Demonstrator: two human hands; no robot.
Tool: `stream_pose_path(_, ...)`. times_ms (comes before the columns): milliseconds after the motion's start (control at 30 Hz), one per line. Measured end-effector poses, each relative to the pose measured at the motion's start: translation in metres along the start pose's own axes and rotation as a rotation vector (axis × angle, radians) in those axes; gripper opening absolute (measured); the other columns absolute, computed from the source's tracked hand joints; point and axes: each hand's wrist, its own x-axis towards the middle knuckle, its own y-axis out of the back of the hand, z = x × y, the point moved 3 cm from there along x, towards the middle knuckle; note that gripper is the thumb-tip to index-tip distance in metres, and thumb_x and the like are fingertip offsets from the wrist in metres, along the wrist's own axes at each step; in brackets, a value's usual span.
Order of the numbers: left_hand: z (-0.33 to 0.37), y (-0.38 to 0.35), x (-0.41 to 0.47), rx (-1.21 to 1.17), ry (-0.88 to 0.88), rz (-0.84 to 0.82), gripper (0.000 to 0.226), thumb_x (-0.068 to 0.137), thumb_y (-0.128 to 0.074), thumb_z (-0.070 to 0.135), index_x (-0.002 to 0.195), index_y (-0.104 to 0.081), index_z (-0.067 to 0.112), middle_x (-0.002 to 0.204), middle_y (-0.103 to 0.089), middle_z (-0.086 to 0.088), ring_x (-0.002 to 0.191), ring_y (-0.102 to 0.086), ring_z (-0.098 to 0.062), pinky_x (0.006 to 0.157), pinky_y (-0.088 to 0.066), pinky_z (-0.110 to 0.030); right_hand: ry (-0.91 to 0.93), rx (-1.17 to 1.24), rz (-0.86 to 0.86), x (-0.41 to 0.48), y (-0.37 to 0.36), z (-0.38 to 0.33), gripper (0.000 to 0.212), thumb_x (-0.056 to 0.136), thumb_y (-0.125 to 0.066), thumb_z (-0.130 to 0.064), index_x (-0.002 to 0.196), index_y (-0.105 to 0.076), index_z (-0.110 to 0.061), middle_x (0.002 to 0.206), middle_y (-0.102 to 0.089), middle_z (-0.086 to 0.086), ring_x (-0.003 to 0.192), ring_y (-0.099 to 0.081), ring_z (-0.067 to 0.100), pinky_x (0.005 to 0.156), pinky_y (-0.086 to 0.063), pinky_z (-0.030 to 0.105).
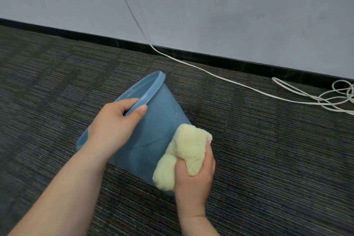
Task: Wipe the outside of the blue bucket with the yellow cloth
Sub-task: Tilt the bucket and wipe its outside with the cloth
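The blue bucket (153,130) is tilted on the dark carpet, its open mouth turned up and to the left. My left hand (113,126) grips the bucket's rim, fingers inside and thumb over the lip. My right hand (195,174) holds the bunched yellow cloth (183,153) against the bucket's outer wall, low on its right side near the base. The cloth hides the bucket's bottom right edge.
A white cable (210,72) runs down the grey wall (229,5) and across the carpet to a loose coil (337,94) at the right. A black skirting strip (76,33) lines the wall's foot. Striped carpet (268,159) surrounds the bucket.
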Motion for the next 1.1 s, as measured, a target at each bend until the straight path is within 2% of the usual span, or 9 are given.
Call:
stream_pose_path(100, -0.002, -0.001, -0.011, -0.173, 0.045, -0.126, 0.030, 0.081, -0.059, 0.023, 0.062, -0.067, 0.044, 0.062, -0.069, 0.024, 0.065, -0.063, 0.004, 0.061, -0.049, -0.018, 0.065, 0.049, -0.048, 0.007, -0.006, -0.022, 0.065, 0.060, -0.058, -0.022, 0.118, -0.038, -0.042, 0.116, -0.047, -0.011, 0.087, -0.034, -0.034, 0.068, -0.024, -0.010)
stream_pose_path(200, -0.004, -0.005, -0.018, -0.171, 0.012, -0.200, 0.027, 0.082, -0.058, 0.019, 0.066, -0.069, 0.037, 0.064, -0.069, 0.027, 0.060, -0.060, 0.009, 0.052, -0.043, -0.003, 0.127, 0.001, -0.167, 0.015, -0.017, -0.045, 0.065, 0.054, -0.052, -0.038, 0.113, -0.035, -0.058, 0.104, -0.038, -0.037, 0.085, -0.032, -0.036, 0.064, -0.027, -0.009)
stream_pose_path(300, -0.006, -0.002, -0.019, -0.189, 0.006, -0.193, 0.030, 0.083, -0.056, 0.016, 0.064, -0.066, 0.037, 0.058, -0.066, 0.031, 0.058, -0.058, 0.014, 0.050, -0.040, 0.000, 0.039, -0.066, -0.238, 0.024, -0.018, -0.041, 0.071, 0.056, -0.049, -0.041, 0.124, -0.032, -0.049, 0.102, -0.040, -0.032, 0.080, -0.035, -0.033, 0.060, -0.034, 0.002)
stream_pose_path(500, -0.007, 0.000, -0.024, -0.194, 0.008, -0.239, 0.026, 0.081, -0.058, 0.017, 0.071, -0.066, 0.039, 0.064, -0.067, 0.033, 0.064, -0.061, 0.012, 0.053, -0.043, -0.001, -0.244, -0.096, -0.090, 0.047, 0.018, -0.005, 0.056, 0.076, -0.057, -0.019, 0.128, -0.039, -0.029, 0.128, -0.051, 0.003, 0.100, -0.049, 0.019, 0.087, -0.039, 0.031)
stream_pose_path(600, -0.005, -0.001, -0.024, -0.157, 0.000, -0.229, 0.025, 0.081, -0.059, 0.018, 0.069, -0.065, 0.039, 0.059, -0.065, 0.035, 0.062, -0.060, 0.014, 0.052, -0.041, 0.000, -0.177, -0.127, -0.182, 0.048, 0.012, -0.018, 0.061, 0.071, -0.057, -0.028, 0.128, -0.037, -0.037, 0.126, -0.049, -0.002, 0.098, -0.051, 0.016, 0.089, -0.044, 0.038)
stream_pose_path(667, -0.004, -0.001, -0.025, -0.119, 0.007, -0.198, 0.025, 0.080, -0.059, 0.020, 0.064, -0.066, 0.038, 0.059, -0.068, 0.027, 0.063, -0.061, 0.010, 0.055, -0.044, -0.005, -0.064, -0.117, -0.232, 0.042, -0.002, -0.034, 0.067, 0.061, -0.054, -0.040, 0.125, -0.036, -0.044, 0.118, -0.049, -0.011, 0.085, -0.050, 0.000, 0.075, -0.044, 0.025)
stream_pose_path(800, -0.005, -0.003, -0.028, 0.025, -0.019, -0.116, 0.020, 0.080, -0.056, 0.032, 0.066, -0.062, 0.046, 0.078, -0.072, 0.006, 0.083, -0.064, -0.017, 0.079, -0.049, -0.041, -0.081, -0.090, -0.204, 0.042, -0.003, -0.028, 0.066, 0.061, -0.055, -0.040, 0.125, -0.037, -0.042, 0.117, -0.050, -0.010, 0.086, -0.049, 0.002, 0.073, -0.038, 0.022)
stream_pose_path(933, 0.001, -0.005, -0.033, 0.126, -0.077, -0.115, 0.017, 0.067, -0.046, 0.052, 0.063, -0.051, 0.068, 0.074, -0.053, 0.052, 0.091, -0.060, -0.006, 0.086, -0.047, -0.038, -0.283, -0.090, -0.059, 0.054, 0.026, 0.006, 0.052, 0.077, -0.057, -0.021, 0.126, -0.043, -0.025, 0.124, -0.055, 0.006, 0.101, -0.051, 0.021, 0.089, -0.041, 0.036)
stream_pose_path(1100, 0.000, -0.003, -0.033, 0.152, -0.129, -0.009, 0.029, 0.076, -0.051, 0.049, 0.061, -0.045, 0.072, 0.059, -0.056, 0.041, 0.075, -0.053, 0.006, 0.067, -0.041, -0.025, -0.115, -0.116, -0.137, 0.042, 0.007, -0.018, 0.064, 0.065, -0.057, -0.034, 0.125, -0.038, -0.041, 0.119, -0.052, -0.003, 0.092, -0.053, 0.014, 0.084, -0.045, 0.035)
